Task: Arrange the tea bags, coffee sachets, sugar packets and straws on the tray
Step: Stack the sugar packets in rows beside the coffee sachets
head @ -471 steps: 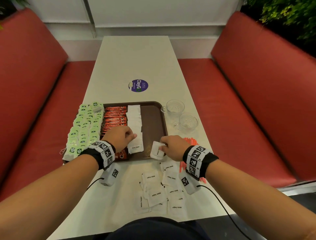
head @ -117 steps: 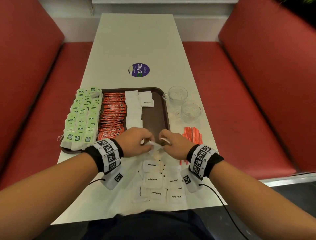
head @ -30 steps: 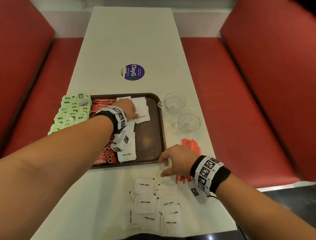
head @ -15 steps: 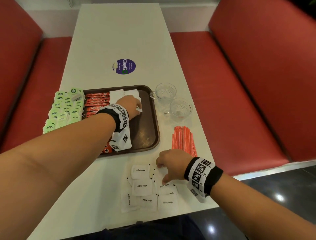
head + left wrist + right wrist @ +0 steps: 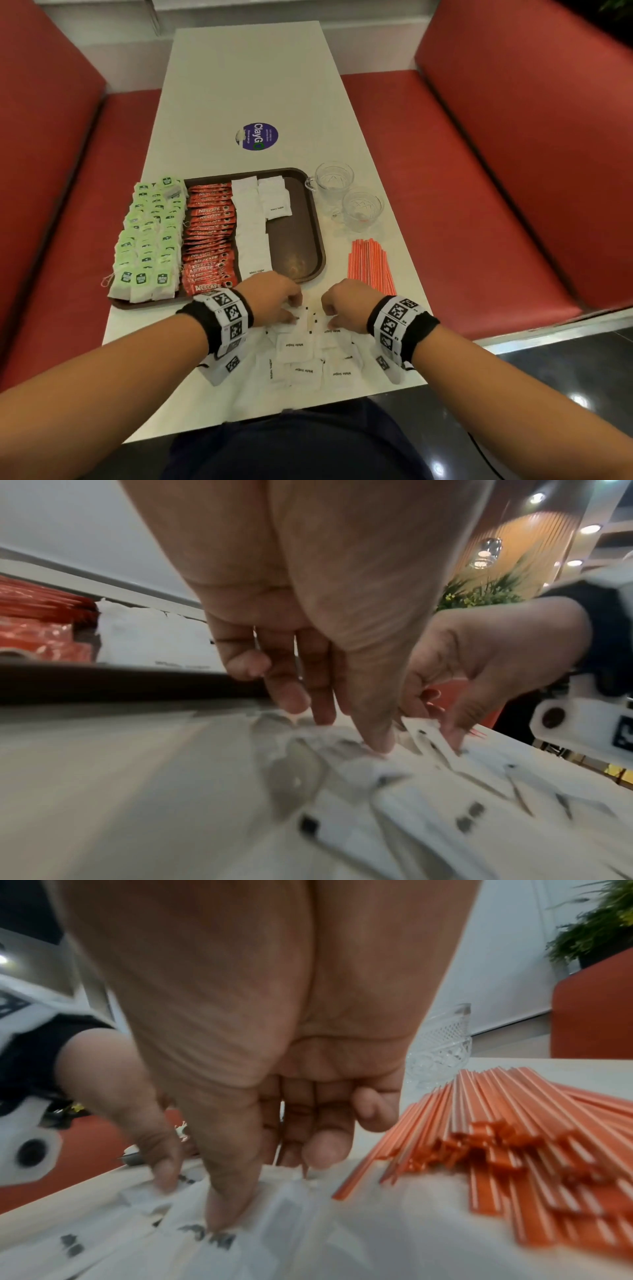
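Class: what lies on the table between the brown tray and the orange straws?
Nothing: bare table separates the tray from the straws, as the head view shows.

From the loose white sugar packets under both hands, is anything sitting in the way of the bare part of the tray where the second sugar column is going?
Nothing visible. The loose sugar packets lie on the table just short of the tray rim. The bare brown strip lies straight ahead, with the straws and glass cups off to the right.

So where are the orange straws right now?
In the head view the straws lie on the table, right of the tray, below the two glass cups, beside the right hand.
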A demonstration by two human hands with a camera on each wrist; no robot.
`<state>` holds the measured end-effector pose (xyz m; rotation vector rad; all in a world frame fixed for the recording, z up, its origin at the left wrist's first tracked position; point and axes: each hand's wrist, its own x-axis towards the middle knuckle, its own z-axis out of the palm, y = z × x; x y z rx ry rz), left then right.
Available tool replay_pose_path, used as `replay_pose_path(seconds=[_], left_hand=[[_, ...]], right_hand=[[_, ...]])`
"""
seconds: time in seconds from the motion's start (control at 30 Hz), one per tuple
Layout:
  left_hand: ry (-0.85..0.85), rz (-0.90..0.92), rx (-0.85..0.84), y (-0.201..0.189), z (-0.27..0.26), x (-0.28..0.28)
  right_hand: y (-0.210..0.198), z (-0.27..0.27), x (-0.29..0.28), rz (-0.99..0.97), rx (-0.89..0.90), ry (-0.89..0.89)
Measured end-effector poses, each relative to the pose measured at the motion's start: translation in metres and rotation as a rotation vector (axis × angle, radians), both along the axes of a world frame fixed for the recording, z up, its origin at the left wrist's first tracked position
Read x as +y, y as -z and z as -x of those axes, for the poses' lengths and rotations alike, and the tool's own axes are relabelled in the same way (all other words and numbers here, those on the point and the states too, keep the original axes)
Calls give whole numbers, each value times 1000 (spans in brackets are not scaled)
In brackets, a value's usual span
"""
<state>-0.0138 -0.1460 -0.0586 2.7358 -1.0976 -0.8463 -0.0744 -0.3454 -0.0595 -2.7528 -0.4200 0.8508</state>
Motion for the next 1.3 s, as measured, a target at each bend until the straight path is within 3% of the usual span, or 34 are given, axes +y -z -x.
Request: replay_pose_path(seconds=[0.3,0.47,0.8,1.07,1.3], left_hand=[[-37,6,21,9,15,2],[-10,23,-2,4,9,4],[-387,458,-27,-22,-11,34],[-438,528,45,-18,-13,33],[-475,677,-22,-31,-27,22]], right_hand=[[-8,9,4,-9,-51,35],[-12,12,5,-108,-69,103],[-14,-5,4,-278,-43,235],[-20,-28,16,-665,-175,463],[-17,-56,18,-639,-233,377]])
